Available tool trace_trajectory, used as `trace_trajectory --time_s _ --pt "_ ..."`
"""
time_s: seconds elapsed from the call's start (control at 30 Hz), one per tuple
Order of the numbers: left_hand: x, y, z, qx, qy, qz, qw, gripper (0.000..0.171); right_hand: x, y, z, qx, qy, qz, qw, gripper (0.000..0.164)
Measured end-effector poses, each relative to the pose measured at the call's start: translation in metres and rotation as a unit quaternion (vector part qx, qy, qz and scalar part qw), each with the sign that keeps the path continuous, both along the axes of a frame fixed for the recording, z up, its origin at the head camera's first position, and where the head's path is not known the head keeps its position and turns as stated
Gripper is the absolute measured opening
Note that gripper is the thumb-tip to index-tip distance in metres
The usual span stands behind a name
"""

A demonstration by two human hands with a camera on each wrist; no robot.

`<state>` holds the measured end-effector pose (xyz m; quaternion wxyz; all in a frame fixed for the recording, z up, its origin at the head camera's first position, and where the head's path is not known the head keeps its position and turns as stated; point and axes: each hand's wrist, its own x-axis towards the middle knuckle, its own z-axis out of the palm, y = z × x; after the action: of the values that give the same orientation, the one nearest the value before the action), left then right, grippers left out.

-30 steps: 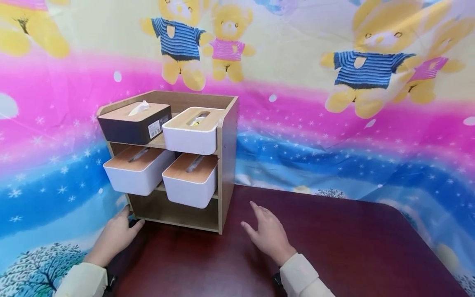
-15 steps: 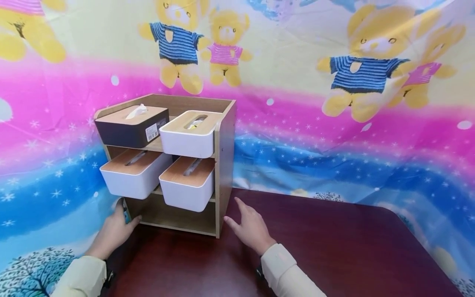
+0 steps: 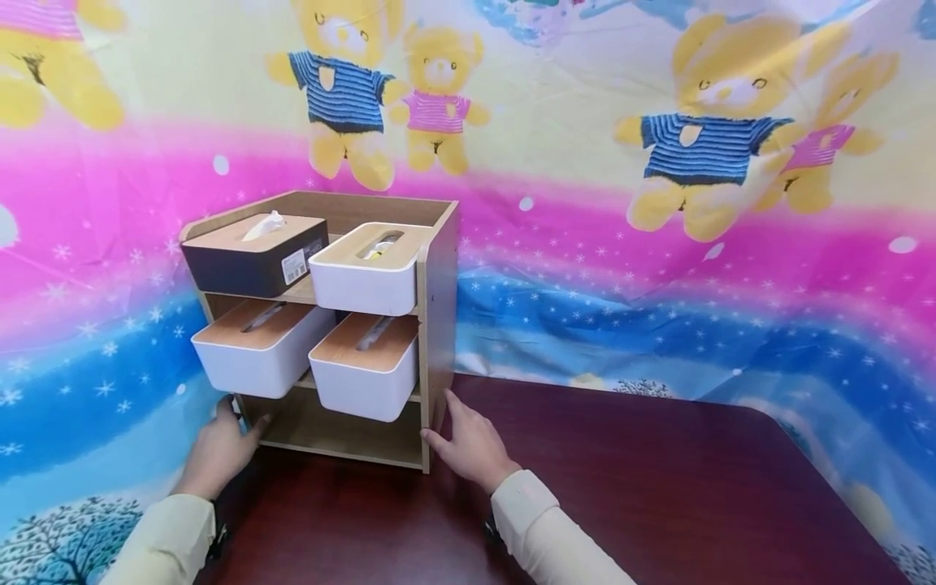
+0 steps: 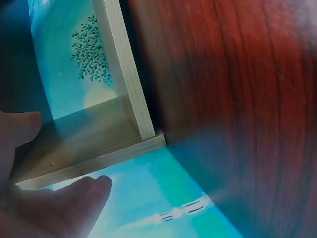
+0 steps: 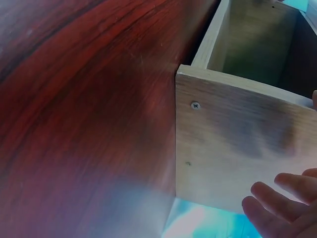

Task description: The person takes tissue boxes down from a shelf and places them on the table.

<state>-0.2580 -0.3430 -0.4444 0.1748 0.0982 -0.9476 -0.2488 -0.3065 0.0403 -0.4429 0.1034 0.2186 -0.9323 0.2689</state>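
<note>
A small wooden shelf unit [image 3: 437, 325] stands on the table, with its bottom compartment bare. My left hand [image 3: 214, 452] is at its lower left side; in the left wrist view the panel edge [image 4: 94, 164] lies between thumb and fingers [image 4: 91, 198]. On the opposite side, my right hand [image 3: 477, 444] has its thumb at the front edge and extended fingers along the outer panel [image 5: 223, 139]. Firm contact cannot be made out. A black tissue box [image 3: 237, 270] and a white tissue box [image 3: 361, 284] sit on top. Two white tissue boxes, left [image 3: 244, 370] and right [image 3: 361, 390], jut out from the middle shelf.
The dark red wooden table [image 3: 621, 479] extends to the right of the shelf unit. A cloth backdrop [image 3: 541, 292] printed with bears hangs behind and to the left, close to the unit. A tissue [image 3: 265, 226] pokes up from the black box.
My right hand has moved left, from over the table up to the unit's right side. My left hand has come closer around the left panel. The boxes keep their places on the shelves.
</note>
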Motion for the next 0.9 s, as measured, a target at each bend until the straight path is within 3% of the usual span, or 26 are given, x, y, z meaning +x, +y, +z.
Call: trace_trajectory --time_s 0.3,0.53,0.73,0.9 --pt "-0.014 -0.009 -0.012 0.044 -0.001 -0.021 0.9988 0.068 -0.004 -0.012 -0.001 -0.023 -0.009 -0.004 1.000 0.089" --pt "-0.019 -0.018 -0.021 0.055 0.045 -0.023 0.9972 0.047 -0.006 -0.027 0.004 -0.072 -0.024 0.008 0.997 0.100" --pt "-0.027 -0.020 -0.029 0.052 0.093 -0.029 0.9938 0.032 -0.008 -0.033 0.002 -0.082 -0.042 0.005 0.996 0.105" --pt "-0.030 -0.023 -0.036 0.091 0.116 -0.049 0.9879 0.028 -0.007 -0.032 -0.002 -0.088 -0.054 0.016 0.995 0.104"
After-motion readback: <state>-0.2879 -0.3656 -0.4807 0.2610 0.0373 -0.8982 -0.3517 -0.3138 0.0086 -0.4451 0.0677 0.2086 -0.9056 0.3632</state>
